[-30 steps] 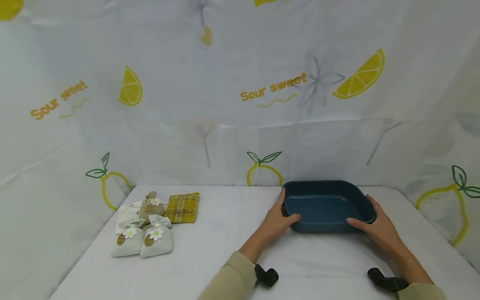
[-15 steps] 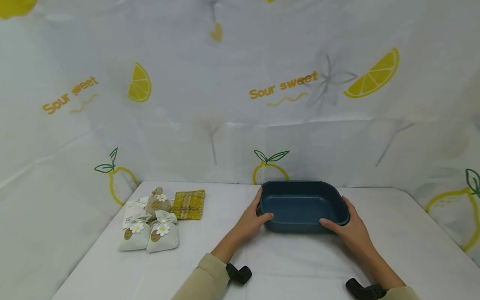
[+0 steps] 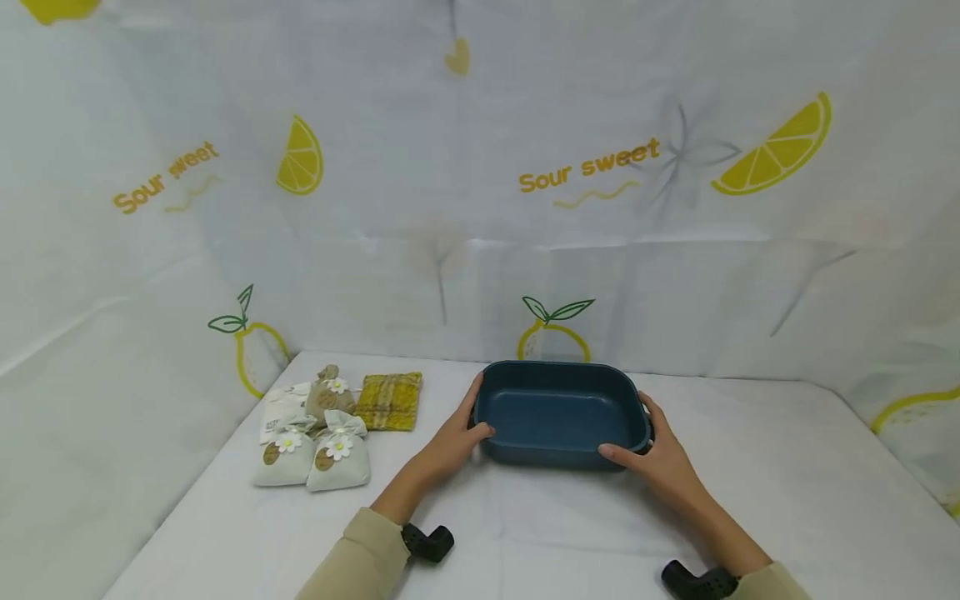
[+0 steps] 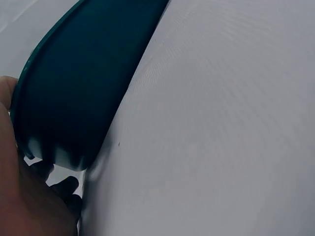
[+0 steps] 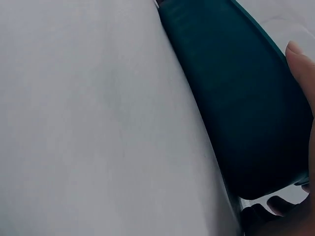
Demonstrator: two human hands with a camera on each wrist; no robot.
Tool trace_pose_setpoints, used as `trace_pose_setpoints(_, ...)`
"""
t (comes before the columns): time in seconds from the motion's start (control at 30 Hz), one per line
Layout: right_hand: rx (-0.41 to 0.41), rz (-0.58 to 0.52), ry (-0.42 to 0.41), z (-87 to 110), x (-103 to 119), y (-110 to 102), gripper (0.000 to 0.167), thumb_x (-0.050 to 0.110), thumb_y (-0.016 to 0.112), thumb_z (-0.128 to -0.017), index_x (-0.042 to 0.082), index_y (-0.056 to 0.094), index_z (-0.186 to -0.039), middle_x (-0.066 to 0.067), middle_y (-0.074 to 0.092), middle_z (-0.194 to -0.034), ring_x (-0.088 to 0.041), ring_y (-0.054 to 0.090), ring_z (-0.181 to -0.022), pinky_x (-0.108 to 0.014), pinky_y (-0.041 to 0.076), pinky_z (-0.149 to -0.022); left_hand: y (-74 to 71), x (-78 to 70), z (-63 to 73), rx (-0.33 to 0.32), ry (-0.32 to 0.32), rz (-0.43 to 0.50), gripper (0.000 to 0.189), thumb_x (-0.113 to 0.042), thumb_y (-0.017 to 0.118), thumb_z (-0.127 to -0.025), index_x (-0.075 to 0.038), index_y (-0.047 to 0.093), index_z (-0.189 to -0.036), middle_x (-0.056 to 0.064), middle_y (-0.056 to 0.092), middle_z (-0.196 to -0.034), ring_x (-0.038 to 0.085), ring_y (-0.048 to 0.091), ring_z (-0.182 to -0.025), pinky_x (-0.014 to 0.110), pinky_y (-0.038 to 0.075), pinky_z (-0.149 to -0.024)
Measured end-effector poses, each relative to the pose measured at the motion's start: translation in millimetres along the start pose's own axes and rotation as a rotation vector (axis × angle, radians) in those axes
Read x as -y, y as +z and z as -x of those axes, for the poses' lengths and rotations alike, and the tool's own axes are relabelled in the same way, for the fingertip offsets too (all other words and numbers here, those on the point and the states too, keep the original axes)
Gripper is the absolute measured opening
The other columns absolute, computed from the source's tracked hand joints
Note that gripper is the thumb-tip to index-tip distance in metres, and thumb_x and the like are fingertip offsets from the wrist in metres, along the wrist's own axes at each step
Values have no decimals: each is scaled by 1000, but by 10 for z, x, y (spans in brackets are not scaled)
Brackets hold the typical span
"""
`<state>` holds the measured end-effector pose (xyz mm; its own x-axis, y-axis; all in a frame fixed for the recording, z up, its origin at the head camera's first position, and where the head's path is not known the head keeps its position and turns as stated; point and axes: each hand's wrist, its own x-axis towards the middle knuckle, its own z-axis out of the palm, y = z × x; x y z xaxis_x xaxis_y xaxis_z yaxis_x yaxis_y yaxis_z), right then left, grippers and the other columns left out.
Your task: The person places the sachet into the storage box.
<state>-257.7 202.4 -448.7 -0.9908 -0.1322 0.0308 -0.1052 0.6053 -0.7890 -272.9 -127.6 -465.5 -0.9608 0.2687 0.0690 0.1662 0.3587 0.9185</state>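
Observation:
A dark blue rectangular dish (image 3: 558, 417) with rounded corners and raised walls stands towards the back of the white table, its inside bare. My left hand (image 3: 450, 442) grips its left end, thumb over the near rim. Gripping the right end, my right hand (image 3: 663, 458) has its thumb on the near wall. In the left wrist view the dish's side (image 4: 83, 73) leans close to the tabletop, with curled fingers (image 4: 64, 187) partly under the end. The right wrist view shows the dish (image 5: 241, 98) and the right thumb (image 5: 300, 69) at its rim. Whether its base touches the table I cannot tell.
Left on the table (image 3: 525, 533) lie two white drawstring sachets (image 3: 339, 462) with daisies, a beige sachet (image 3: 330, 396), a white printed packet (image 3: 283, 408) and a yellow plaid sachet (image 3: 390, 402). A lemon-printed white curtain (image 3: 420, 208) hangs behind the table's back edge.
Both hands have moved the dish leftward across the table, closer to the sachets. The head view has shifted slightly, while the sachets keep their arrangement.

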Motion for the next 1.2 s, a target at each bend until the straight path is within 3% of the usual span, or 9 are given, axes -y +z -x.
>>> trace_pose_setpoints(0.13, 4, -25, -13, 9, 70, 106, 118, 43, 78, -85, 15, -6, -164, -27, 11, -168, -52, 20, -151, -72, 30, -113, -75, 44, 80, -17, -7, -19, 90, -24, 55, -91, -36, 3, -163, 0, 6, -172, 29, 13, -159, 60, 20, -125)
trace_pose_setpoints(0.33, 20, -18, -6, 70, 89, 250, 117, 48, 77, -85, 19, -4, -164, -24, 13, -168, -50, 23, -152, -71, 32, -113, -179, 112, 219, -45, -2, -32, 88, -23, 56, -92, -35, 7, -163, 2, 10, -172, 32, 15, -158, 61, 22, -124)
trace_pose_setpoints(0.63, 6, 28, -13, 88, 88, 296, 116, 51, 75, -86, 20, -5, -164, -25, 15, -168, -50, 25, -151, -71, 34, -112, -203, 160, 243, -81, 33, -45, 82, -28, 60, -96, -36, 12, -163, 2, 15, -171, 33, 17, -158, 63, 20, -124)
trace_pose_setpoints(0.73, 5, 28, -6, 92, 88, 297, 116, 52, 75, -86, 20, -5, -164, -25, 15, -168, -50, 26, -150, -71, 34, -112, -209, 156, 245, -107, 53, -94, 78, -32, 60, -99, -34, 15, -163, 2, 18, -171, 31, 18, -158, 63, 21, -124)
trace_pose_setpoints(0.83, -1, 14, -4, 91, 84, 293, 115, 51, 75, -86, 21, -4, -164, -24, 15, -168, -50, 24, -151, -71, 33, -112, -252, 138, 243, -158, 82, -165, 75, -38, 61, -100, -32, 19, -162, 3, 19, -171, 31, 17, -158, 65, 21, -123)
trace_pose_setpoints(1.03, -5, -12, -32, 82, 99, 288, 115, 50, 75, -87, 19, -4, -164, -25, 14, -168, -50, 23, -151, -71, 33, -112, -456, 105, 213, -322, 140, -350, 72, -42, 66, -97, -28, 33, -159, 7, 21, -170, 36, 24, -156, 67, 28, -118)
trace_pose_setpoints(1.2, -14, -11, -44, 59, 113, 273, 115, 50, 75, -87, 20, -5, -164, -24, 14, -168, -50, 24, -151, -71, 34, -111, -654, 107, 124, -465, 155, -523, 84, -45, 74, -89, -18, 35, -158, 15, 26, -167, 43, 26, -153, 70, 31, -115)
